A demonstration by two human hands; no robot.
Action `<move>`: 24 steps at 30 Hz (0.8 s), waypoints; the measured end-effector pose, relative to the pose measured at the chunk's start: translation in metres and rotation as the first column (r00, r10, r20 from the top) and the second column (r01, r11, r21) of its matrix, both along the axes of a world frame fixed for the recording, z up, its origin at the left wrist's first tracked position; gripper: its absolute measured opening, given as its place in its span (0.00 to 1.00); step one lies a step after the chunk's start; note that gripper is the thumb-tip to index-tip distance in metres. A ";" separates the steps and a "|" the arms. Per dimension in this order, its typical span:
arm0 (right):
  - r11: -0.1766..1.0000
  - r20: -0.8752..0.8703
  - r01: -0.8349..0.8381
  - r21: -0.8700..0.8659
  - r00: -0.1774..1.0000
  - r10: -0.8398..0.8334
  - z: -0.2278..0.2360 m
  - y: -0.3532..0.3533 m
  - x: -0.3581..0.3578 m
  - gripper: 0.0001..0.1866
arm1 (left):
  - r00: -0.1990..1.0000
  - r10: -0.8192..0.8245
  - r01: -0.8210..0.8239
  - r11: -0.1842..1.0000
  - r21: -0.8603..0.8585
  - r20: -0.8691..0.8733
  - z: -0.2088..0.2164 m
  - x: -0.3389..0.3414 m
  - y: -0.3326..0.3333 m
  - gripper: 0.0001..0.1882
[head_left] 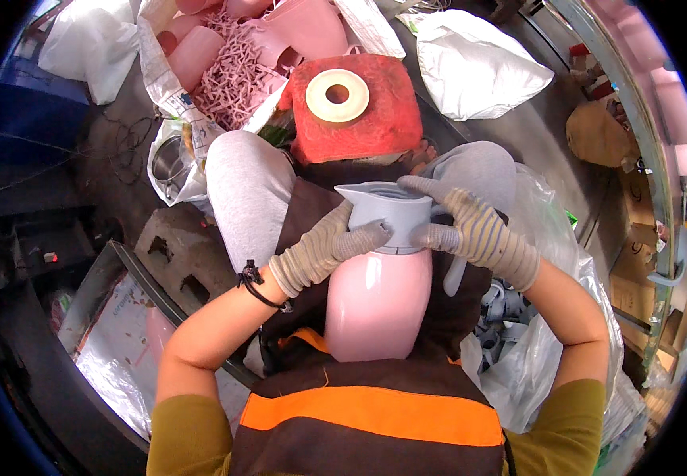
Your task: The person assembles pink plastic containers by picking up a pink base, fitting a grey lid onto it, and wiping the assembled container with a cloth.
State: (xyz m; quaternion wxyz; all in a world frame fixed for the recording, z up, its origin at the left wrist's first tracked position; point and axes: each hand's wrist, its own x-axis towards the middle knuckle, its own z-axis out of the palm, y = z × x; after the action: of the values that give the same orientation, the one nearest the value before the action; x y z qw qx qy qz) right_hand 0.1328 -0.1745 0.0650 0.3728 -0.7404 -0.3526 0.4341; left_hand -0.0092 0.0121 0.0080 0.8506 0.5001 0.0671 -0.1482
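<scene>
Getting squeezed between the curled left hand [319, 246] and right hand [482, 236], thumbs [367, 239] on its near side, is a gray spouted collar [387, 213]. The pink jug body [379, 309] is held below both hands, probably braced against the dark apron [343, 451] so wobble's limited.

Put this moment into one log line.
left hand: gripping grey spouted top | right hand: same | top: on pink jug body | beyond: cream ring on red pad

The jug body [377, 309] is smooth, glossy plastic, its collar [392, 216] matt plastic; the half-hidden block [179, 233] at nine o'clock seems rough concrete.
</scene>
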 end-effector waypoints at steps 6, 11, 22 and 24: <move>0.982 0.055 -0.020 0.187 0.998 0.010 -0.042 -0.013 0.000 0.37 | 0.999 0.012 -0.014 0.999 0.053 0.034 -0.010 -0.003 -0.005 0.39; 0.996 0.064 -0.067 0.051 0.996 0.063 -0.021 -0.006 0.005 0.35 | 1.000 0.022 -0.022 0.999 0.023 0.003 -0.008 -0.004 -0.005 0.40; 0.949 -0.489 0.310 0.055 0.837 -0.245 -0.004 -0.029 -0.016 0.37 | 0.985 -0.172 0.171 0.981 0.093 0.006 0.022 0.005 0.019 0.41; 0.955 -0.530 0.294 0.037 0.816 -0.231 -0.002 -0.037 -0.014 0.41 | 0.982 -0.145 0.142 0.989 -0.034 -0.118 -0.004 0.031 0.048 0.34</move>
State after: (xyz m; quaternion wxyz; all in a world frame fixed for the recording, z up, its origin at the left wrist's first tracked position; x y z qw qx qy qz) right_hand 0.1188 -0.2111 0.0634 0.5533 -0.6137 -0.1579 0.5407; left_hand 0.0216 0.0604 0.0038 0.8384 0.4829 0.0799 -0.2398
